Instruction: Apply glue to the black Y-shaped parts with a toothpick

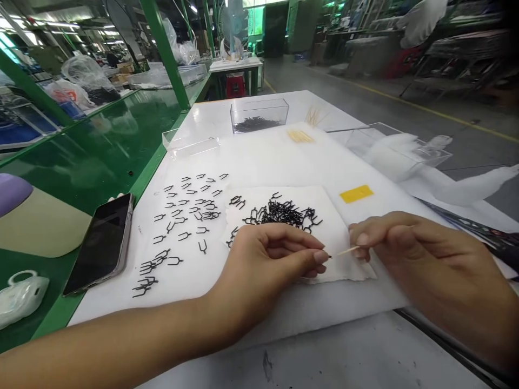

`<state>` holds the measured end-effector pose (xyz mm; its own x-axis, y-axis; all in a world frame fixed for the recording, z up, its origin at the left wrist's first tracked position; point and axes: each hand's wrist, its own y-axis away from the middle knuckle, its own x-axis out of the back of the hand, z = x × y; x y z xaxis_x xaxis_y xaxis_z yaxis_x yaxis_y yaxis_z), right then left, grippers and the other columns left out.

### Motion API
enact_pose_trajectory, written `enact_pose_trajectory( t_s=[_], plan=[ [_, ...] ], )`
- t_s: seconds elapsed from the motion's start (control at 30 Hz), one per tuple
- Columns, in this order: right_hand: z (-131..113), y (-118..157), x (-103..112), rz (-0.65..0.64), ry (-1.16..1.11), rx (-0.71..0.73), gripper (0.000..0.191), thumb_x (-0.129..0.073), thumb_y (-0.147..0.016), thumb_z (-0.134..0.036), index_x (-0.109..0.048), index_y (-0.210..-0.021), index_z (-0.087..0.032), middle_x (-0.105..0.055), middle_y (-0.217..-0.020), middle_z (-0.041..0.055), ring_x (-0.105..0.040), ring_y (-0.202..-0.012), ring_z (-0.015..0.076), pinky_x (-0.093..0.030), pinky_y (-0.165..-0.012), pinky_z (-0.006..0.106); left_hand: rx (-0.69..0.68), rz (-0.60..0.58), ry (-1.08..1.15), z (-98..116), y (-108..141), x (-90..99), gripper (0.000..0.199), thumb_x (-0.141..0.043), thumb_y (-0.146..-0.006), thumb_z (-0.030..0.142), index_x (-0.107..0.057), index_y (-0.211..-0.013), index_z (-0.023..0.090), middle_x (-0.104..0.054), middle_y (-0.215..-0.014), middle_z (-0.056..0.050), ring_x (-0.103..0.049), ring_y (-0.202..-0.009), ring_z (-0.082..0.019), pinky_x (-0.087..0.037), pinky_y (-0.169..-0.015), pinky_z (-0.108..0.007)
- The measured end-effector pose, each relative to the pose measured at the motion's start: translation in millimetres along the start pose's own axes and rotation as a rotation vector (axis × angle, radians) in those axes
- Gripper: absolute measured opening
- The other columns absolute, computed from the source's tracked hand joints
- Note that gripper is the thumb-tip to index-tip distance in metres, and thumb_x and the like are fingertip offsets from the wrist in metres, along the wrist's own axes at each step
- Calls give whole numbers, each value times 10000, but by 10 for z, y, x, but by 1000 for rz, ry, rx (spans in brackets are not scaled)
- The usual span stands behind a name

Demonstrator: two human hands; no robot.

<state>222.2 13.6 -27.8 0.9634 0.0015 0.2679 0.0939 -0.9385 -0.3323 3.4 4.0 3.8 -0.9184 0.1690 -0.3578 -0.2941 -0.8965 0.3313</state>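
Observation:
My left hand is closed in a pinch, with the dark tip of a small black part showing past the fingertips; the rest of that part is hidden. Between the thumb and fingers of my right hand is a wooden toothpick, its point close to the dark tip. I cannot tell whether they touch. Beyond my left hand, a pile of black forked parts lies on a white cloth. More black forked parts are spread in loose rows on the white sheet to the left.
A clear box of black pieces stands at the back, near loose toothpicks. A yellow rectangle lies right of the cloth. At the left edge is a phone. A clear tray holds white plastic at right.

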Motion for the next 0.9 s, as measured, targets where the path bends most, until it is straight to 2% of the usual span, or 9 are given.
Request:
enact_pose_trajectory(
  t_s=[0.1,0.3,0.57,0.73,0.9],
  plan=[
    [-101,-31,-43,-119,-15,59,260,-597,-976,-493,-767,-827,-365,-697,-752,-24,-640,-705,156,-559,-658,220,-2,2,-16,12,17,-7,163,-914,-674,171,-776,-758,148,-740,-644,4,-689,-624,-79,-570,-613,-109],
    [-135,-37,-75,-120,-51,10,272,-597,-986,-462,-769,-820,-333,-706,-772,-11,-645,-731,157,-552,-682,225,14,11,-31,26,38,-25,154,-907,-680,172,-776,-759,158,-746,-654,0,-697,-639,-87,-571,-626,-116],
    [-155,-42,-84,-134,-15,16,284,-594,-976,-497,-765,-806,-346,-697,-738,-14,-655,-720,176,-561,-658,258,14,13,-39,30,27,-28,143,-900,-681,151,-771,-743,157,-737,-643,2,-689,-631,-88,-566,-622,-117],
    [-123,-19,-58,-116,-38,-9,281,-596,-973,-502,-767,-818,-342,-689,-766,-2,-635,-736,191,-549,-679,284,16,15,-29,28,24,-22,149,-900,-681,141,-770,-754,152,-737,-652,1,-693,-646,-89,-564,-627,-118],
    [-78,-24,-53,-16,-67,-37,273,-635,-941,-522,-777,-812,-328,-678,-754,3,-610,-735,197,-521,-707,301,13,15,-22,38,37,-20,178,-912,-684,184,-759,-766,143,-731,-667,3,-689,-652,-83,-563,-635,-121]
  ],
)
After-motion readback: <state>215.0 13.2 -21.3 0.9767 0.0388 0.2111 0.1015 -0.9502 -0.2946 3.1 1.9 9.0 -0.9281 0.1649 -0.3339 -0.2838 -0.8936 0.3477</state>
